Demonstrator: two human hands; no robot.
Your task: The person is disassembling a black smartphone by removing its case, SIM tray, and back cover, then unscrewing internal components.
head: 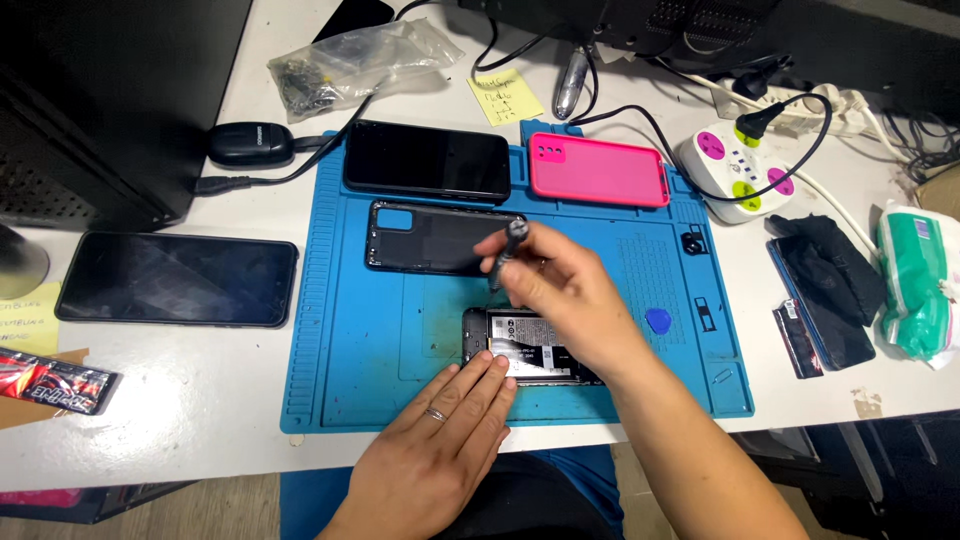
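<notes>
even, bright overhead light; soft short shadows under the right hand point(570, 290) on the blue mat point(340, 340). faint glare on the dark phone screen point(175, 280). right hand slightly motion-blurred. wide-angle bowing at frame edges; corners dim.

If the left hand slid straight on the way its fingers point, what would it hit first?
Its fingertips already rest on the opened phone on the blue mat. Further along that line, probably the right hand holding the screwdriver.

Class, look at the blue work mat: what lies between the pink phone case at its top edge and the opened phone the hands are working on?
In the head view, the right hand with its screwdriver; otherwise bare blue mat.
</notes>
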